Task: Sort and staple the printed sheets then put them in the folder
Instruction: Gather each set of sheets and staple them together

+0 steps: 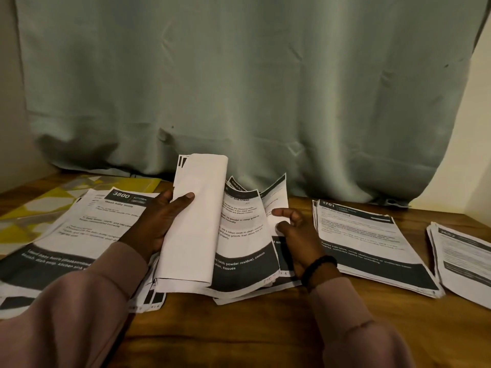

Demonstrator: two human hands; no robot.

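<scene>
A stack of printed sheets (239,248) lies at the middle of the wooden table. My left hand (159,219) grips a turned-back bundle of its top sheets (196,221), thumb across the blank white backs. My right hand (295,232) pinches the right edge of a lifted sheet (276,205) in the same stack. A pile headed 3800 (87,229) lies to the left, partly under my left sleeve. A pile headed 2701 (372,243) lies to the right. A further pile (462,258) sits at the far right edge. No stapler is in view.
A yellow and grey patterned folder (39,205) lies at the back left, partly under the 3800 pile. A grey-green curtain (239,88) hangs behind the table and reaches its back edge. Bare wood (239,330) shows in front of the stacks.
</scene>
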